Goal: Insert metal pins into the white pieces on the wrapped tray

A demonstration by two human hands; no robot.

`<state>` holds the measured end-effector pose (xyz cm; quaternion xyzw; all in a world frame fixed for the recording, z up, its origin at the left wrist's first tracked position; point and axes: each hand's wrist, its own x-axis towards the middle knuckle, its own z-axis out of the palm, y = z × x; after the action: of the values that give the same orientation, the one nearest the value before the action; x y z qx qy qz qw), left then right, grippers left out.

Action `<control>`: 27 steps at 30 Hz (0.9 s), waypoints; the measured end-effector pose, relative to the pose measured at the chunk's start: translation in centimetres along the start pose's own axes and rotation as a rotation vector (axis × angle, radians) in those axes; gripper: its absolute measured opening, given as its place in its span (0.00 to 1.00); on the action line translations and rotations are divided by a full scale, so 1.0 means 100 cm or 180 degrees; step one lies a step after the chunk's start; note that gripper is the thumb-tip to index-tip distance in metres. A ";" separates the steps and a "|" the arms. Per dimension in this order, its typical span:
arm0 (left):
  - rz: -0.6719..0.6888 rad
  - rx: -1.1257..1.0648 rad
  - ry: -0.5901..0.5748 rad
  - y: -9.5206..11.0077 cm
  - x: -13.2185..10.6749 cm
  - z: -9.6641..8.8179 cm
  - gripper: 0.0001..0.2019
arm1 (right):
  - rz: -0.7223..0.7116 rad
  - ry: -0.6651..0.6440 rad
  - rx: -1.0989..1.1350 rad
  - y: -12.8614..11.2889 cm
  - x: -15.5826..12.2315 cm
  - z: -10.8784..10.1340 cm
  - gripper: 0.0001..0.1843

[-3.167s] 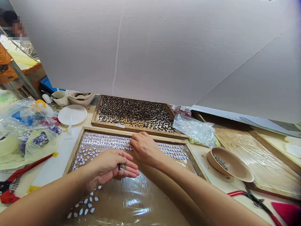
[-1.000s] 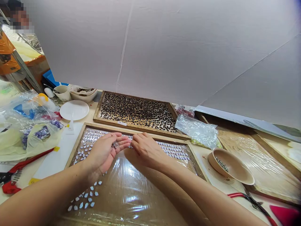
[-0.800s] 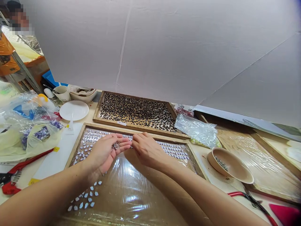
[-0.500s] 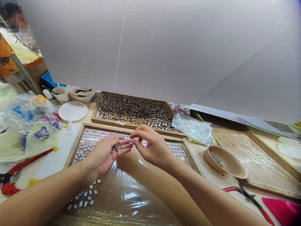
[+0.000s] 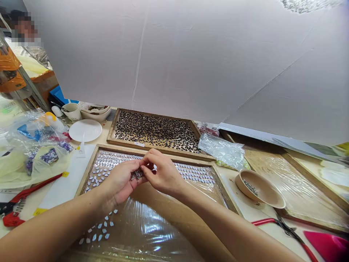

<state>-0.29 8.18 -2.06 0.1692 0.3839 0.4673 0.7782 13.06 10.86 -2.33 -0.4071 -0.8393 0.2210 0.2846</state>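
Note:
My left hand (image 5: 120,183) is palm up and cupped around a small heap of thin metal pieces (image 5: 137,174). At that heap, my right hand (image 5: 163,173) has its thumb and fingertips pinched together; whatever is between them is too small to make out. Both hands are over a wooden-framed tray (image 5: 144,234) covered in clear film. Small pale leaf-shaped pieces (image 5: 102,231) lie loosely on its left side. Along its far side, similar pieces sit in rows (image 5: 195,173), partly hidden by my hands.
Behind is a second framed tray (image 5: 156,131) of small dark pieces. To the right are a clear plastic bag (image 5: 222,149), a tan bowl (image 5: 268,189) of small metal bits and red-handled pliers (image 5: 289,229). Leftward are a white plate (image 5: 85,130) and red-handled cutters (image 5: 35,187).
My right hand has moved left and slightly down, from beside my left fingertips to the heap in the palm. My left fingers have curled more around the heap.

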 end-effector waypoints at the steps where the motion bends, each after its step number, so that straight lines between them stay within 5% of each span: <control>1: -0.0009 0.0010 -0.0003 0.000 0.000 0.000 0.10 | 0.0021 -0.0019 0.0061 0.000 0.000 0.000 0.05; 11: 0.0070 -0.0050 0.0073 -0.002 0.002 -0.001 0.11 | -0.0003 -0.0055 0.0088 0.002 0.003 0.008 0.05; 16: 0.0046 -0.0066 -0.0081 0.001 0.000 -0.001 0.09 | 0.0112 0.0014 0.0565 0.005 0.005 -0.005 0.04; 22: -0.0355 0.0400 0.0139 0.004 -0.002 0.000 0.05 | 0.0238 0.0162 0.0136 0.045 0.000 -0.026 0.05; 27: -0.0689 0.0841 0.0089 0.002 -0.003 0.002 0.03 | 0.0173 -0.0067 -0.0577 0.076 -0.003 -0.022 0.06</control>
<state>-0.34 8.05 -1.71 0.2211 0.4687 0.3285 0.7896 18.91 15.28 -5.35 -0.4515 -0.8474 0.1561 0.2316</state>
